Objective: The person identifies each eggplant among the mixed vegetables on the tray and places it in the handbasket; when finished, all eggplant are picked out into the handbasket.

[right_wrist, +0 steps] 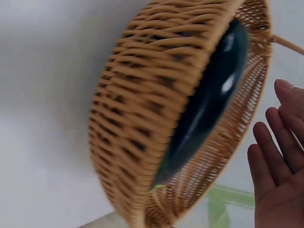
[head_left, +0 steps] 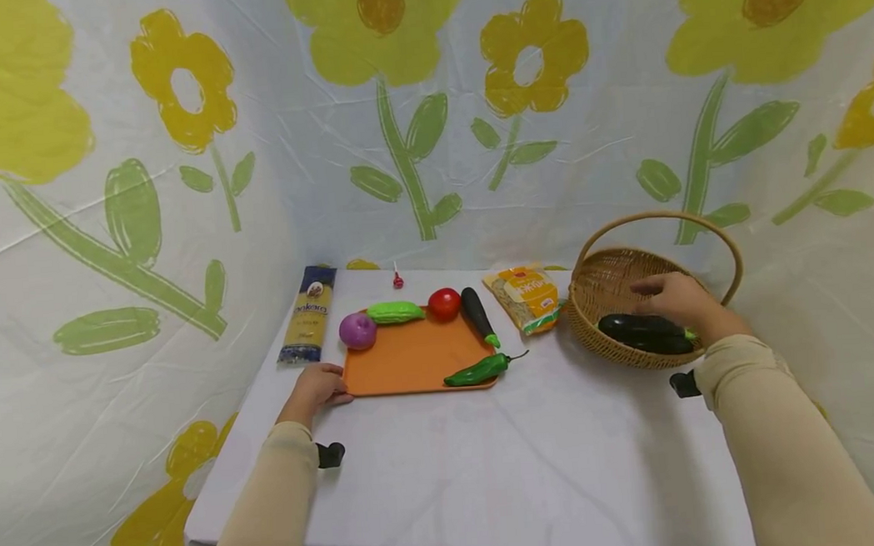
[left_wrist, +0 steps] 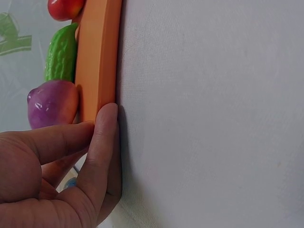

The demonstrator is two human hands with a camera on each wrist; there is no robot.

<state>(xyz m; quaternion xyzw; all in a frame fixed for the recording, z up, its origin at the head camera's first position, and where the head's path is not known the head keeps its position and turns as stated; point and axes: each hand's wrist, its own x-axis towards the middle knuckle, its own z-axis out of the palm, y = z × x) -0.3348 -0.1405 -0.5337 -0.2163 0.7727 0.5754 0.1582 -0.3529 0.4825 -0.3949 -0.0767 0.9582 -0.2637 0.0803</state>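
My left hand (head_left: 322,386) pinches the front left corner of an orange tray (head_left: 412,358); in the left wrist view, a thumb and finger meet at the tray's edge (left_wrist: 108,57). Around the tray's rim lie a purple onion (head_left: 357,332), a bumpy green bitter melon (head_left: 395,312), a red tomato (head_left: 444,304), a slim dark eggplant (head_left: 477,314) and a green pepper (head_left: 479,371). Over the wicker basket (head_left: 599,348) hovers my right hand (head_left: 682,301), fingers extended and holding nothing. Dark glossy eggplant (head_left: 643,330) lies inside the basket, apart from that hand (right_wrist: 280,166) in the right wrist view.
A pasta packet (head_left: 308,314) lies left of the tray. Between tray and basket is a yellow-orange food bag (head_left: 527,299). A small red lollipop (head_left: 398,282) lies at the back. The basket's tall handle (head_left: 655,214) arches upward. Flowered cloth hangs behind the white table (head_left: 449,473).
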